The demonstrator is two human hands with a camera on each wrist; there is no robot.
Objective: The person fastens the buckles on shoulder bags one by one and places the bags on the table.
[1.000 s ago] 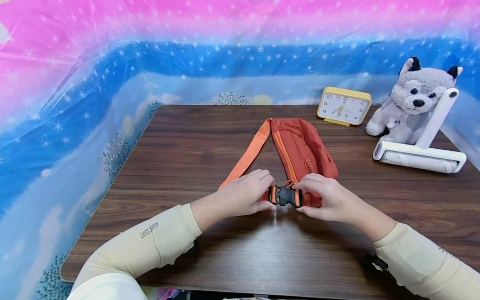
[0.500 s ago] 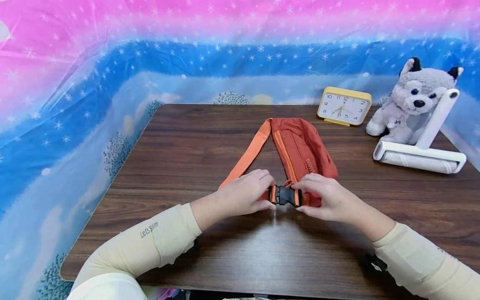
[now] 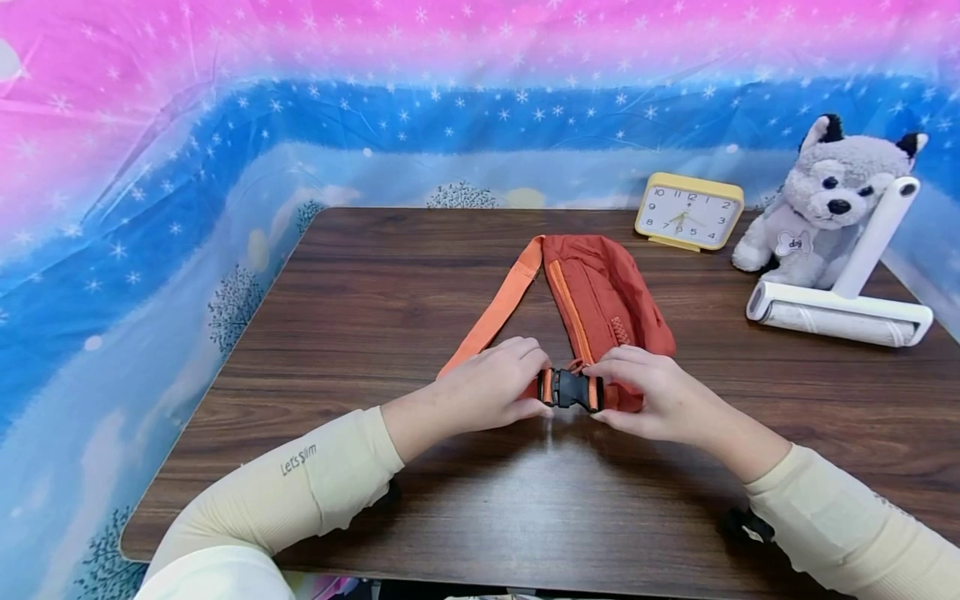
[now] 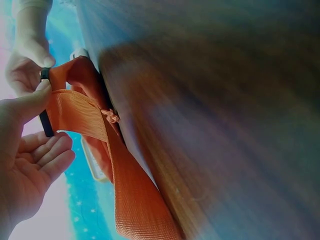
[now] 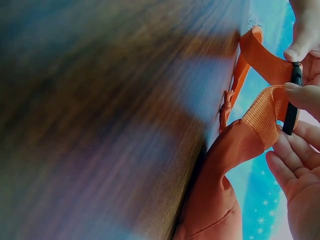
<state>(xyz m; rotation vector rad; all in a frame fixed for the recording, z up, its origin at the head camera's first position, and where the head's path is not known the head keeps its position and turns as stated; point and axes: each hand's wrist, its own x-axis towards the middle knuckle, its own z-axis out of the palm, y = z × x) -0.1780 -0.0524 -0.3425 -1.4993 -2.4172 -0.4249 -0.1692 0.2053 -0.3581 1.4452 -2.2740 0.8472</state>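
Observation:
A rust-red waist bag [image 3: 607, 292] with an orange zip lies on the wooden table. Its orange strap [image 3: 495, 312] loops out to the left and comes back to a black side-release buckle [image 3: 572, 390] at the bag's near end. The two buckle halves sit together in one line. My left hand [image 3: 487, 387] pinches the buckle's left end between thumb and fingers. From the other side, my right hand [image 3: 656, 396] pinches the right end. Both wrist views show the buckle [image 4: 46, 120] edge-on, held above the tabletop, with the strap webbing [image 5: 265, 115] bending down from it.
A yellow alarm clock [image 3: 688, 212] stands at the table's back right. Beside it sits a grey plush dog [image 3: 813, 208], with a white lint roller [image 3: 847, 312] in front. A pink and blue snowflake cloth [image 3: 450, 108] hangs behind the wooden table [image 3: 337, 292].
Both hands stay almost where they were on the buckle. A small red spot at the seam between its halves, seen earlier, no longer shows. The bag lies as before.

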